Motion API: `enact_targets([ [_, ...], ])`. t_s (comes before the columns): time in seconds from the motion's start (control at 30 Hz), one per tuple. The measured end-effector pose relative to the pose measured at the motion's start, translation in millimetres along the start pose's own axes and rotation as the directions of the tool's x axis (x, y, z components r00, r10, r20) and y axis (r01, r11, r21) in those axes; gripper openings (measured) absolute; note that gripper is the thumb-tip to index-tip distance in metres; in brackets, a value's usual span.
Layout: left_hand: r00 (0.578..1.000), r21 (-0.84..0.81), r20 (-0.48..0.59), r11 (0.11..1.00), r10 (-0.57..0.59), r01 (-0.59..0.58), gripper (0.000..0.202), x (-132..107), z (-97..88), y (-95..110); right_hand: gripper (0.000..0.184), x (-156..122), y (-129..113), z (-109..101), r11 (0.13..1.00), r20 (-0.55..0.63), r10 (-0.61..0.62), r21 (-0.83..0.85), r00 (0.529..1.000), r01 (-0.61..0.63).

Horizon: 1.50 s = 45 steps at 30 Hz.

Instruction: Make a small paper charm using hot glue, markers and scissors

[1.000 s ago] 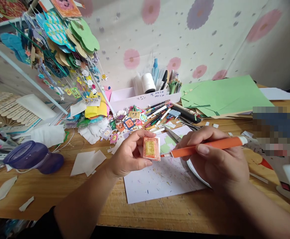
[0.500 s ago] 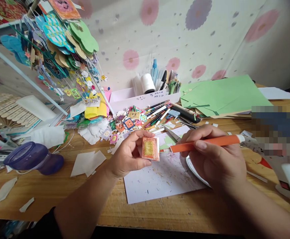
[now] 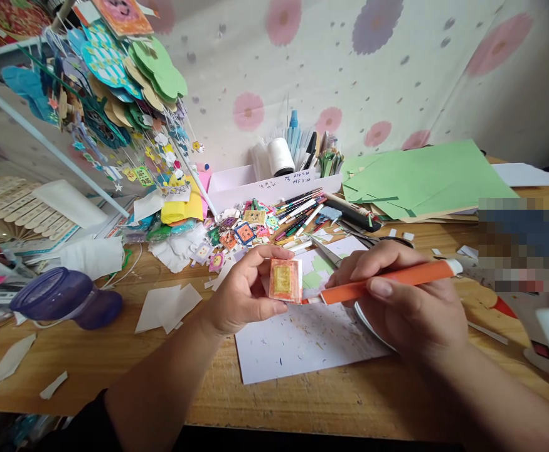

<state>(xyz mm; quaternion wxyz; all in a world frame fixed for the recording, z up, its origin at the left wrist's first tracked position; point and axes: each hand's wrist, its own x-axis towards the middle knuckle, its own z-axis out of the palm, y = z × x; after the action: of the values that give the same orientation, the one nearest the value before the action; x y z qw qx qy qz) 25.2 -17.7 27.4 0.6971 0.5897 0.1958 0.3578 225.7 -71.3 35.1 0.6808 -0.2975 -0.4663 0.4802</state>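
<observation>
Between the thumb and fingers of my left hand [image 3: 246, 285] is a small square paper piece [image 3: 283, 280], coloured orange with a yellow square in its middle and a white edge on the right. My right hand [image 3: 403, 295] grips an orange marker [image 3: 391, 280] like a pen. The marker's tip points left and sits at the lower right corner of the paper piece. Both are held above a white sheet [image 3: 293, 351] speckled with bits of colour. Scissors [image 3: 327, 252] lie partly behind my right hand.
Small coloured paper pieces [image 3: 243, 233] and several pens [image 3: 300, 216] lie behind my hands. A white box [image 3: 274, 185] stands against the wall. Green paper [image 3: 425, 179] lies at the back right. At the left are a purple container [image 3: 67, 298] and a rack [image 3: 43, 129] of hanging paper shapes.
The marker's tip has moved slightly down along the right edge of the paper piece to its lower corner. My left hand has stayed nearly in place.
</observation>
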Motion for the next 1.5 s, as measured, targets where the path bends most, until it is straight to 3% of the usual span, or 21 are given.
enact_targets([
  [0.4,0.999,-0.005,0.041,1.0,-0.004,0.005,0.054,0.6,-2.0,-1.0,0.007,4.0,-0.5,0.5,0.993,-0.101,-0.094,0.057,0.99,0.101],
  [0.77,0.996,-0.059,0.09,0.998,0.008,-0.003,0.052,1.1,-0.9,0.3,0.003,6.3,0.9,2.0,0.99,-0.09,-0.095,0.095,0.991,0.103],
  [0.93,0.998,-0.034,0.07,0.999,-0.008,0.01,0.051,1.5,-0.8,1.7,0.003,6.4,0.5,2.2,0.988,-0.151,-0.112,0.092,0.982,0.126],
  [1.5,0.99,0.006,0.14,0.999,-0.035,0.035,0.052,0.4,-2.9,1.5,0.005,6.4,0.9,1.8,0.989,-0.176,-0.111,0.075,0.978,0.126],
])
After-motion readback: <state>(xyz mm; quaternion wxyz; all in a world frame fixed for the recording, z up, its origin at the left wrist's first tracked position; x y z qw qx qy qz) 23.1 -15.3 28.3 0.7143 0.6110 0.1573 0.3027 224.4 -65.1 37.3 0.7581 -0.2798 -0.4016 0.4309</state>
